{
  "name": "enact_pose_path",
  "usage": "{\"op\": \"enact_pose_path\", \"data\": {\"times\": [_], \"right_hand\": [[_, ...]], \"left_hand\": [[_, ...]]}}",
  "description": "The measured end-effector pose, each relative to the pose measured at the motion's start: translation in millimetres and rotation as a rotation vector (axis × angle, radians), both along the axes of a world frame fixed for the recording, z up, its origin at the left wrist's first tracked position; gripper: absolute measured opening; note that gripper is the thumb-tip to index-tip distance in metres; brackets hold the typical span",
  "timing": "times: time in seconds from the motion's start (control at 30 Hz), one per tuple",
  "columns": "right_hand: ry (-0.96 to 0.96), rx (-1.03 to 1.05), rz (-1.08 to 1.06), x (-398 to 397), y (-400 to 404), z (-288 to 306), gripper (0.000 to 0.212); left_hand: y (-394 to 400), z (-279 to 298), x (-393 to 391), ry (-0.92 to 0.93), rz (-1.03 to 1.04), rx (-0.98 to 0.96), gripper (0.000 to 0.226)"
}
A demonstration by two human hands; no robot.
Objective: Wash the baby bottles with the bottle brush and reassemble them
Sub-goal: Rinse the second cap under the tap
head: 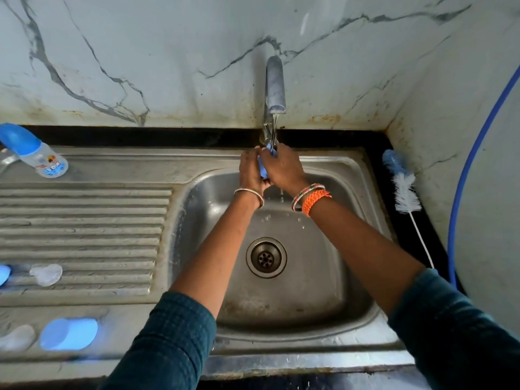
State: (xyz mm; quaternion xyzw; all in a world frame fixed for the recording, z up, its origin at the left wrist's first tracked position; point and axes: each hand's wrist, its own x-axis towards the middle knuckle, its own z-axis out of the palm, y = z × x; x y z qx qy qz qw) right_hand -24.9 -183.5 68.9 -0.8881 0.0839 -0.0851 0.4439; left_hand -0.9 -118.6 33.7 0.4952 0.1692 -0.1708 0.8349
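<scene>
Both hands are together under the tap (275, 88), where a thin stream of water runs. My left hand (250, 171) and my right hand (282, 167) both grip a small blue bottle part (263, 168), mostly hidden between the palms. An assembled baby bottle (33, 150) with a blue cap lies on its side at the back left of the drainboard. The bottle brush (403, 187), blue and white bristles on a white wire handle, lies on the black counter right of the sink.
The steel sink basin (323, 277) has an open drain (266, 257). On the drainboard lie a clear teat (46, 274), a blue cap (69, 333), a clear piece (17, 337) and a blue piece (4, 274) at the left edge. A blue hose (461, 192) runs along the right wall.
</scene>
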Motion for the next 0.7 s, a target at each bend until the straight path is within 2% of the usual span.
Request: {"op": "enact_pose_path", "data": {"times": [0.03,0.1,0.13,0.2,0.27,0.43,0.47,0.57,0.7], "right_hand": [[0.005,-0.031,0.001,1,2,0,0.024],[-0.063,-0.279,0.186,-4,0,-3,0.027],[-0.103,-0.338,0.312,-8,-4,-2,0.025],[-0.147,-0.255,0.441,-13,-14,0,0.018],[-0.144,-0.174,0.397,-17,-20,5,0.024],[-0.279,-0.279,0.097,-30,-5,-15,0.02],[-0.239,-0.263,0.077,-30,-5,-27,0.018],[0.081,-0.284,0.126,-35,1,-72,0.011],[0.034,-0.159,0.044,-31,16,-84,0.016]], "left_hand": [[0,-1,1,-0.004,0.075,0.007,0.02],[7,-1,5,0.043,0.111,0.018,0.018],[14,1,8,0.063,0.031,0.005,0.022],[24,7,8,0.189,-0.253,0.013,0.041],[28,11,5,0.267,-0.357,0.051,0.055],[28,2,4,0.262,-0.256,0.228,0.042],[32,-3,4,0.257,-0.199,0.268,0.038],[48,-26,-1,0.26,-0.104,0.449,0.023],[64,-37,-8,0.274,-0.132,0.384,0.025]]}}
